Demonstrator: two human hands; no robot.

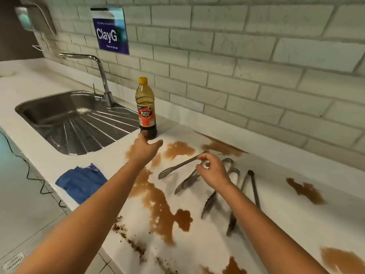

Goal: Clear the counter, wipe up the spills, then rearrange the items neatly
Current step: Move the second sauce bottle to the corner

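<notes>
Spatula (178, 166): blade lower-left, handle upper-right.

A white counter (266, 194) streaked with brown spills (158, 202). The left hand (145, 148) reaches, fingers spread, just short of a soy sauce bottle (145, 109) beside the sink (65, 115). The right hand (212, 170) pinches a slotted spatula (177, 167) among tongs (250, 186). A blue cloth (82, 181) lies at the front edge.
</notes>
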